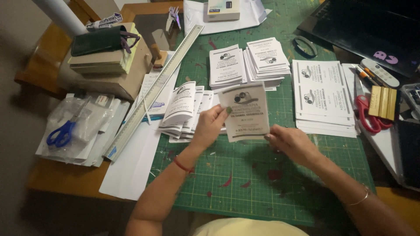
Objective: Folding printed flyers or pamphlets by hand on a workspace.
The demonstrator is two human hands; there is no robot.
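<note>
Both hands are holding one white printed paper card with a dark round logo (245, 111) just above the centre of the frame, over the green gridded cutting mat (245, 175). The left hand (210, 126) is gripping the card's left edge, thumb in front and fingers curled behind. The right hand (291, 142) is pinching the card's lower right corner with closed fingertips. The card is standing tilted toward the camera, clear of the mat.

Left of the left hand, a fanned row of folded white printed cards (183, 111) is leaning on the mat. Above centre, two stacks of small white printed cards (249, 63) are lying side by side. At centre right, a stack of larger uncut white printed sheets (323, 98) is resting on the mat. Red-handled scissors (369, 116) are lying just right of that stack, beside a tan ridged block (383, 101).

A long clear plastic ruler (153, 94) is running diagonally from upper centre to lower left. Blue-handled scissors (63, 132) are lying on clear plastic bags at far left. A dark green pouch (98, 40) is sitting on a stack of beige boxes at upper left. A black laptop (372, 26) is occupying the upper right corner
</note>
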